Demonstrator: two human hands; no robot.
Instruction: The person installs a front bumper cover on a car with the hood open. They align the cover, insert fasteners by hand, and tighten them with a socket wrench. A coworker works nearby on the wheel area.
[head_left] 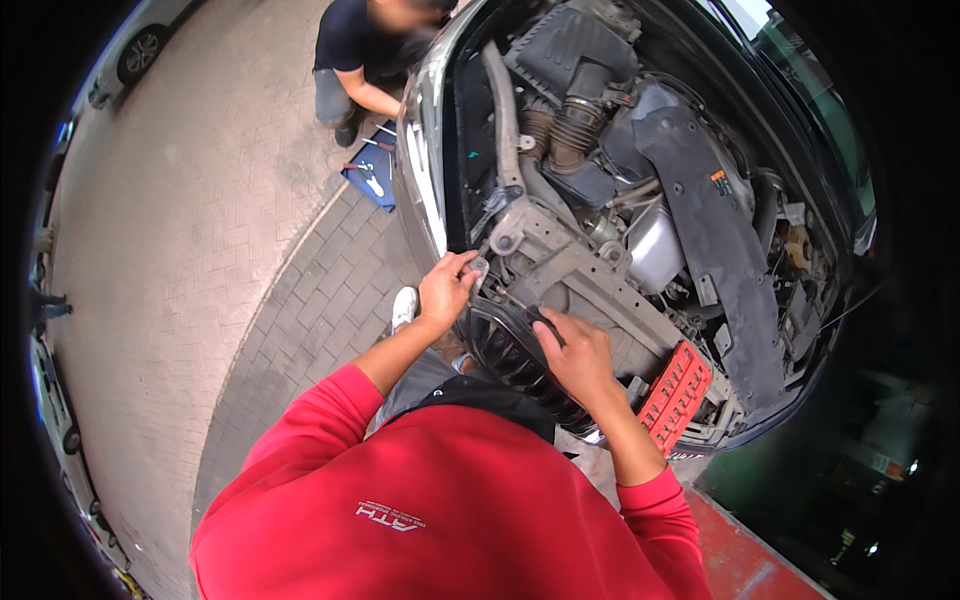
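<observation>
I lean over the front of a car with its engine bay exposed. Near the front corner, the fingers of my left hand [446, 292] pinch at a small grey metal piece [480, 271] beside the front crossmember [560, 265]. My right hand [580, 358] is closed behind the dark grille [498, 345], on what looks like a dark-handled tool [535, 319]. A thin shaft seems to run from it toward my left fingertips. Its exact kind is hard to make out, and the palm hides part of the handle.
A red socket tray [679, 392] lies on the car's front, right of my right forearm. Another person [362, 60] crouches at the far left by the fender, next to a blue tool mat [372, 170]. The engine cover [700, 200] and air filter box [570, 50] fill the bay.
</observation>
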